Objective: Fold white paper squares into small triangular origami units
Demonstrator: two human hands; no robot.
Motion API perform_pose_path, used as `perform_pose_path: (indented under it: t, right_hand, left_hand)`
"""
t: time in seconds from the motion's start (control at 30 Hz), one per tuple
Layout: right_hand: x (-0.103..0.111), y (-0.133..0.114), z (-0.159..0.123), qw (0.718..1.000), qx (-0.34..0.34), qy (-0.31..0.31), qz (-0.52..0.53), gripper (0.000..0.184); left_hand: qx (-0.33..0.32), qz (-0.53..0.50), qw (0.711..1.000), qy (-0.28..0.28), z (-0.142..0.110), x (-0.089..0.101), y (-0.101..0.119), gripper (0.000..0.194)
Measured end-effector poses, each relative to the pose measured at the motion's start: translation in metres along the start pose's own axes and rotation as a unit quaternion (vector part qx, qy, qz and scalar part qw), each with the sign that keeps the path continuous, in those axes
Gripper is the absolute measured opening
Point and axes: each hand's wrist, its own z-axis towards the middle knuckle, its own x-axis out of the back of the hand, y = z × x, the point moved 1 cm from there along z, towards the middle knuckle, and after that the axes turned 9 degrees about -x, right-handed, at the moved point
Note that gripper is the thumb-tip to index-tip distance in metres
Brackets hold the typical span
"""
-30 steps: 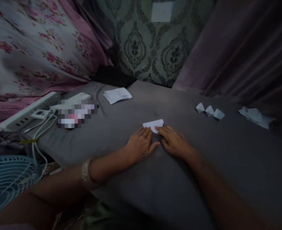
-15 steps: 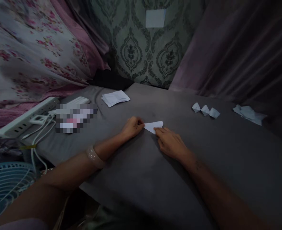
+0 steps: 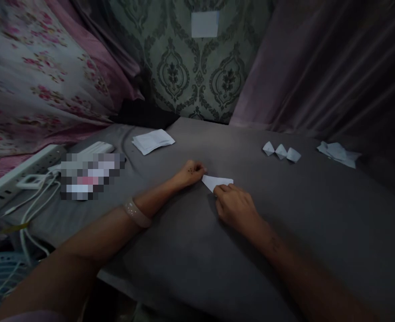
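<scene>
Folded white paper (image 3: 212,181), wedge-shaped, newly tilts down rightward; right hand (image 3: 234,203) grasps its lower edge; left hand (image 3: 191,173) curls fingers at its narrow tip, grip unclear.

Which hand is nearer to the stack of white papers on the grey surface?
Left. The left hand is in front of the paper stack and to its right; the right hand is farther right and closer to the camera.

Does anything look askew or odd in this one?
The loose papers at far right lie askew, edges splayed, beside a neat row of three folded papers. A pixelated patch covers something by the power strip.
</scene>
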Motion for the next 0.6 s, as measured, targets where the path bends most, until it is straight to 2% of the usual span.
perform_pose_path:
  t: [0.17,0.3,0.47,0.6]
  right_hand:
    - [-0.013,0.019,0.011,0.989,-0.039,0.028,0.139,0.021]
    - [-0.028,0.031,0.018,0.968,-0.055,0.058,0.236,0.017]
    - [-0.031,0.039,0.023,0.963,-0.075,0.103,0.237,0.045]
    - [-0.031,0.043,0.025,0.967,-0.079,0.089,0.227,0.049]
  left_hand:
    - [-0.028,-0.083,0.995,-0.056,0.005,-0.001,-0.006,0.016]
    - [-0.046,-0.098,0.992,-0.057,0.004,-0.001,-0.009,0.015]
    - [-0.091,-0.122,0.987,-0.053,-0.004,0.001,-0.008,0.012]
    - [-0.129,-0.115,0.983,-0.068,-0.008,0.005,-0.004,0.011]
